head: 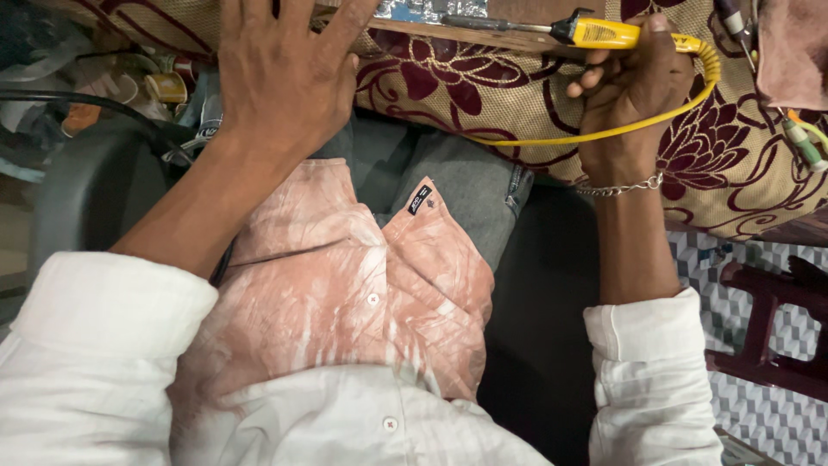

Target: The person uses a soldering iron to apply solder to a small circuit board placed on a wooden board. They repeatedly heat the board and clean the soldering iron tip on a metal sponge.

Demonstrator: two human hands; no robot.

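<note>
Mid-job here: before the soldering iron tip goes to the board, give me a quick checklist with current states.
1. Right hand grips the yellow soldering iron by its handle: ok.
2. Iron tip lies over the wooden board, pointing toward the left hand: ok.
3. Left hand is pressed flat at the board's edge, fingers clear of the tip: cannot tell, fingertips are cut off by the frame.
4. Yellow cord loops freely over the patterned cloth, not snagged: ok.
5. Circuit board position: cannot tell, only its edge shows.
</note>
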